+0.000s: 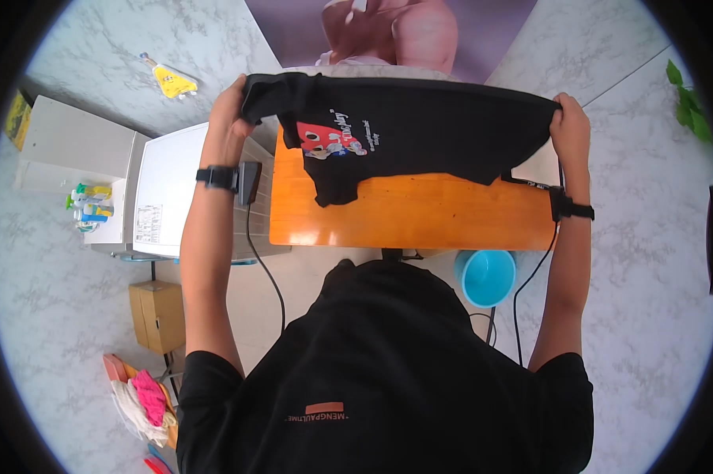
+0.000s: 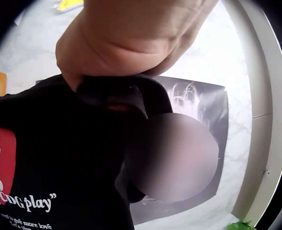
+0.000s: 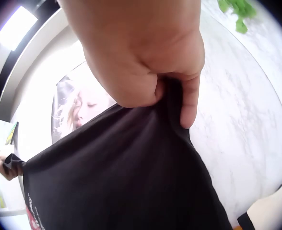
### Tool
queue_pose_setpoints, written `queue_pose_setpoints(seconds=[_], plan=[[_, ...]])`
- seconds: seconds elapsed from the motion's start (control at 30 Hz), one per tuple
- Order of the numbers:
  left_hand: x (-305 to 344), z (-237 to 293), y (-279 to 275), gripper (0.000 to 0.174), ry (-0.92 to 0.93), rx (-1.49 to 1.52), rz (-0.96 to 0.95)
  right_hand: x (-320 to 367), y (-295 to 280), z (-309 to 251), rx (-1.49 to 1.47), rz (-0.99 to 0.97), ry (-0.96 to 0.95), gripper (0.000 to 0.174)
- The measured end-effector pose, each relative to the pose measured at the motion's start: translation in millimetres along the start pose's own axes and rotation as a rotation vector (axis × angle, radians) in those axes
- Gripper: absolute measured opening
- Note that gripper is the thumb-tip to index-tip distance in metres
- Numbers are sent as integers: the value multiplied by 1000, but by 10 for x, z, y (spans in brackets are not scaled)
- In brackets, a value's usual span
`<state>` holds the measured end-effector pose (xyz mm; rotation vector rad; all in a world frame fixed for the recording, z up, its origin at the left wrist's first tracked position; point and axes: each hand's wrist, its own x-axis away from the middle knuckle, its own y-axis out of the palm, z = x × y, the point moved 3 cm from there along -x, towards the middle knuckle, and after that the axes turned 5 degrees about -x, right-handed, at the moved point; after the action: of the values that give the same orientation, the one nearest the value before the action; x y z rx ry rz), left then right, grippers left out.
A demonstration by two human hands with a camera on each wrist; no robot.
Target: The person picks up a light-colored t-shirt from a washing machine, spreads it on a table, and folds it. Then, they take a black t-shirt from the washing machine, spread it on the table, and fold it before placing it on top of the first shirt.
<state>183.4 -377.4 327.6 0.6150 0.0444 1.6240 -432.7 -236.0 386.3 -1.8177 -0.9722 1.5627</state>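
Note:
A black T-shirt (image 1: 428,126) with a red heart-like print and white lettering is stretched sideways above the wooden table. At its left end my left hand (image 1: 228,109) grips the bunched cloth near the shoulder and collar. My right hand (image 1: 570,130) pinches the upper corner of the other end, fingers curled over the edge in the right wrist view. The cloth runs taut along the top between both hands, and its lower edge hangs loose with one sleeve (image 1: 337,189) dangling. In the left wrist view, folded black fabric hangs under the left hand (image 2: 131,43).
The orange wooden table (image 1: 404,221) lies below the shirt. A white-topped cabinet (image 1: 171,189) stands at left, with bottles (image 1: 92,207) on a shelf beyond. On the floor are a blue bucket (image 1: 487,278) and a cardboard box (image 1: 157,316). Cables (image 1: 265,268) trail from both wrists.

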Motion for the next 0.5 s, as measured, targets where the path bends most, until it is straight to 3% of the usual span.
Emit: queue_pose_setpoints(seconds=[0.1, 0.2, 0.3, 0.37, 0.43, 0.5], plan=[[-649, -60, 62, 32, -10, -10, -29, -260, 412, 293, -139, 36, -36, 16], [-1315, -10, 165, 31, 76, -128, 60, -538, 592, 511, -211, 94, -2, 17], [-876, 326, 829, 29, 121, -27, 45, -708, 513, 535, -183, 159, 36, 19], [-988, 577, 809, 28, 209, -67, -78, -752, 304, 527, -200, 321, 14, 20], [-404, 801, 1075, 31, 243, -104, -221, -699, 106, 543, -203, 330, 42, 19], [182, 797, 1162, 36, 252, -219, -267, -447, -46, 546, -411, 338, 135, 17]])
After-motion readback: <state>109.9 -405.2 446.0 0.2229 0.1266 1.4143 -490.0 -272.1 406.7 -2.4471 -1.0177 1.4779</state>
